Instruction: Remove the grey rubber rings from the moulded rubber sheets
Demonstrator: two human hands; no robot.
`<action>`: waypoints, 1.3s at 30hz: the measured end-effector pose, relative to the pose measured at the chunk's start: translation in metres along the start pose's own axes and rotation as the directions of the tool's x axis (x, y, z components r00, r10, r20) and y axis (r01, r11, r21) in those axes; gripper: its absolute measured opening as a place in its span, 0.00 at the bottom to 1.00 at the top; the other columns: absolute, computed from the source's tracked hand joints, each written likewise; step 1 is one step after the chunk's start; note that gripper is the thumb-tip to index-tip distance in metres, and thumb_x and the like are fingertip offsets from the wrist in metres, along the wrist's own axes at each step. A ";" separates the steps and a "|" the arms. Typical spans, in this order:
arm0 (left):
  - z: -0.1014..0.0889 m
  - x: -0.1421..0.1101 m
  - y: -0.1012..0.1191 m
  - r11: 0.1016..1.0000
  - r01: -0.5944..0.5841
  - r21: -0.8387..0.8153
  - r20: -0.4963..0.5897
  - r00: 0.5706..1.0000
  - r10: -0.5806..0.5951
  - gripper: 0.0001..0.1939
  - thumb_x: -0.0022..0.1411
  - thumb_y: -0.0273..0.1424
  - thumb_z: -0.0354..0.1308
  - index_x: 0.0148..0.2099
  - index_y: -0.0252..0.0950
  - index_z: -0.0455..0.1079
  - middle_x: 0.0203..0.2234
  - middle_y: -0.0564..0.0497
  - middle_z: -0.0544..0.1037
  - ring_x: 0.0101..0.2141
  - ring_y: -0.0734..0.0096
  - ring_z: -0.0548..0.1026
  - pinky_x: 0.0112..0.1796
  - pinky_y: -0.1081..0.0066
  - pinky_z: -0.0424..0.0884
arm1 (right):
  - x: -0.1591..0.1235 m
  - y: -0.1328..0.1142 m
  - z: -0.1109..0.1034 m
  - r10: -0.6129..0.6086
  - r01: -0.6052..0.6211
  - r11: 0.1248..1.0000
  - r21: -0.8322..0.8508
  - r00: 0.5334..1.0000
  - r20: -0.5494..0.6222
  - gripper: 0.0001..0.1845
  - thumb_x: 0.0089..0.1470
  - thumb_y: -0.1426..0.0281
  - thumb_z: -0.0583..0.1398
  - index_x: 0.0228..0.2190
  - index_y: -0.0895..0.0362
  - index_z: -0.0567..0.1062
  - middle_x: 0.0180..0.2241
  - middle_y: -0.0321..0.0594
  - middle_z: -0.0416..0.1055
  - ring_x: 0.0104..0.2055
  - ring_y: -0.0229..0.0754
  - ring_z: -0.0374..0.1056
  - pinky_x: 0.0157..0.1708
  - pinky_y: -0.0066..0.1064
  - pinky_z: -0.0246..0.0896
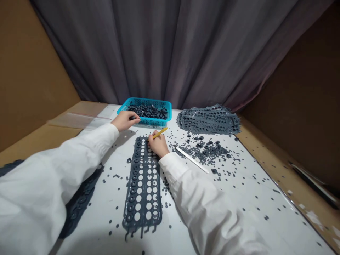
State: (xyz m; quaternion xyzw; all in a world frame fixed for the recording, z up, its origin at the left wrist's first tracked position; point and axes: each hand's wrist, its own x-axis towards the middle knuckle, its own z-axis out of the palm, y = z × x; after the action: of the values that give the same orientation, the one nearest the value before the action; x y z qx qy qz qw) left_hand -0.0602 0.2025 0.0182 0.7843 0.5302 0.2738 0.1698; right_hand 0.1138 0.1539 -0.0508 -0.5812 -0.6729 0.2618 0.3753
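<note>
My right hand [158, 144] grips a yellow pen-like stick [161, 132] over the far end of a dark grey rubber sheet [145, 184]. Rows of round holes run down this sheet, and thick rings still sit along its left column. My left hand [125, 120] is closed at the near left edge of a blue plastic basket [145, 120], with a small dark rubber piece [132, 117] showing between its fingers. Small black rubber parts [151, 111] fill the basket. The stick's lower tip is hidden by my right hand.
Perforated rubber sheets [208, 119] are stacked at the back right. Before them lie scattered rubber bits [209, 150] and a white strip [192, 160]. Another dark sheet [82, 205] lies partly under my left sleeve. A clear plastic bag [79, 120] rests at the left.
</note>
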 end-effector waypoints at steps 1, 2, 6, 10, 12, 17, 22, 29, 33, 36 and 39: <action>-0.004 0.002 0.001 0.996 0.048 -0.078 -0.004 0.999 -0.048 0.11 0.50 0.37 0.58 0.30 0.33 0.73 0.23 0.51 0.73 0.28 0.69 0.68 0.31 0.71 0.62 | 0.000 0.001 0.000 0.001 -0.001 1.000 0.010 1.000 0.000 0.08 0.52 0.71 0.51 0.22 0.55 0.60 0.19 0.35 0.66 0.25 0.38 0.64 0.29 0.27 0.57; -0.007 0.003 0.002 0.983 0.091 -0.159 0.011 0.996 -0.090 0.12 0.48 0.38 0.60 0.29 0.33 0.73 0.21 0.52 0.72 0.26 0.70 0.67 0.29 0.72 0.61 | 0.001 0.002 0.001 0.002 -0.002 1.000 0.019 1.000 0.000 0.09 0.52 0.71 0.52 0.21 0.55 0.60 0.18 0.35 0.65 0.24 0.38 0.64 0.29 0.27 0.56; -0.002 -0.002 0.015 0.870 0.210 -0.447 0.152 0.976 -0.158 0.19 0.48 0.45 0.59 0.29 0.32 0.71 0.16 0.55 0.66 0.18 0.78 0.59 0.21 0.75 0.57 | 0.000 0.003 0.002 -0.001 0.001 0.999 0.054 1.000 -0.008 0.09 0.51 0.70 0.52 0.21 0.54 0.59 0.17 0.34 0.65 0.23 0.38 0.63 0.28 0.27 0.56; 0.010 -0.007 0.028 0.719 0.268 -0.642 0.244 0.960 -0.140 0.23 0.47 0.49 0.59 0.28 0.31 0.70 0.16 0.56 0.62 0.17 0.82 0.55 0.19 0.77 0.54 | -0.002 0.002 0.002 -0.005 0.007 0.997 0.081 1.000 -0.020 0.10 0.52 0.70 0.52 0.21 0.54 0.59 0.17 0.33 0.64 0.22 0.38 0.63 0.27 0.27 0.56; 0.013 -0.005 0.032 0.654 0.288 -0.700 0.265 0.955 -0.137 0.23 0.47 0.49 0.61 0.28 0.30 0.69 0.15 0.58 0.59 0.16 0.83 0.53 0.19 0.78 0.54 | -0.002 0.002 0.002 -0.003 0.006 0.996 0.090 1.000 -0.024 0.09 0.51 0.70 0.52 0.21 0.54 0.59 0.16 0.32 0.63 0.22 0.38 0.62 0.27 0.26 0.56; 0.020 0.023 0.027 0.562 0.321 -0.762 0.257 0.947 -0.193 0.18 0.47 0.42 0.64 0.28 0.30 0.69 0.17 0.54 0.65 0.17 0.83 0.57 0.18 0.78 0.55 | -0.002 0.002 0.002 0.004 -0.001 0.994 0.112 1.000 -0.027 0.10 0.51 0.71 0.53 0.20 0.54 0.59 0.16 0.32 0.63 0.22 0.37 0.62 0.27 0.26 0.56; 0.017 0.083 0.004 0.560 0.318 -0.765 0.099 0.918 -0.385 0.11 0.54 0.36 0.61 0.35 0.32 0.69 0.29 0.50 0.73 0.25 0.78 0.68 0.27 0.75 0.66 | -0.001 0.005 0.004 0.015 -0.012 0.992 0.123 1.000 -0.025 0.10 0.51 0.70 0.52 0.20 0.54 0.59 0.16 0.32 0.62 0.22 0.37 0.62 0.26 0.26 0.55; 0.005 0.098 -0.026 0.591 0.381 -0.711 0.025 0.854 -0.520 0.27 0.57 0.50 0.48 0.45 0.33 0.70 0.49 0.37 0.71 0.53 0.49 0.65 0.51 0.52 0.59 | 0.001 0.009 0.005 0.013 -0.011 0.991 0.135 1.000 -0.011 0.09 0.50 0.70 0.52 0.20 0.54 0.59 0.15 0.31 0.62 0.22 0.37 0.62 0.25 0.26 0.55; -0.010 0.084 -0.036 0.683 0.336 -0.649 -0.026 0.887 -0.460 0.32 0.56 0.54 0.42 0.45 0.33 0.70 0.49 0.35 0.71 0.51 0.49 0.67 0.48 0.54 0.62 | 0.002 0.011 0.007 0.020 -0.020 0.988 0.154 1.000 0.000 0.09 0.50 0.69 0.53 0.20 0.54 0.60 0.15 0.31 0.62 0.21 0.36 0.62 0.25 0.26 0.55; -0.021 0.067 -0.032 0.789 0.256 -0.558 -0.094 0.926 -0.366 0.28 0.55 0.52 0.46 0.43 0.35 0.70 0.45 0.40 0.73 0.46 0.56 0.70 0.44 0.62 0.66 | 0.002 0.013 0.007 0.026 -0.028 0.984 0.176 1.000 0.013 0.09 0.50 0.68 0.52 0.20 0.54 0.60 0.15 0.30 0.63 0.19 0.36 0.62 0.25 0.26 0.56; -0.023 0.031 -0.020 0.899 0.164 -0.407 -0.076 0.974 -0.212 0.19 0.46 0.46 0.59 0.33 0.35 0.72 0.33 0.46 0.77 0.38 0.61 0.72 0.39 0.67 0.65 | 0.000 0.011 0.004 0.025 -0.030 0.976 0.215 0.999 0.026 0.09 0.50 0.68 0.52 0.21 0.54 0.60 0.14 0.29 0.63 0.17 0.35 0.61 0.24 0.26 0.57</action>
State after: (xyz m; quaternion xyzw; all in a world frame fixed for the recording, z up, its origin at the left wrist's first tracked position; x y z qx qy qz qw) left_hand -0.0796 0.2384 0.0327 0.6608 0.5458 0.4041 0.3196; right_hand 0.1169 0.1562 -0.0623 -0.5433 -0.6367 0.3452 0.4246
